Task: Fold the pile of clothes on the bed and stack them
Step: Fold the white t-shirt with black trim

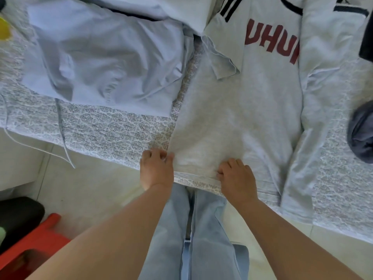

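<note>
**Both hands at the hem of the grey sweatshirt**

A grey sweatshirt (238,118) lay spread on the bed (113,128), its hem at the near edge and its red lettering (partly covered by a folded-in sleeve) farther up. The left hand (156,170) gripped the sweatshirt's lower left corner, its fingers (159,155) curled around the fabric at the bed's edge. The right hand (237,178) held the hem a little to the right, fingers bent down onto and into the cloth. The two hands were near each other, with a short stretch of hem between them.

To the left on the patterned bedcover lay a rumpled pale blue garment (105,57), just beside the sweatshirt but not overlapping it. A dark grey bundle of cloth (363,134) sat at the right edge of the view. Below the bed stood the person's legs in light jeans (191,239), and a red stool (30,251) was on the floor at lower left.
</note>
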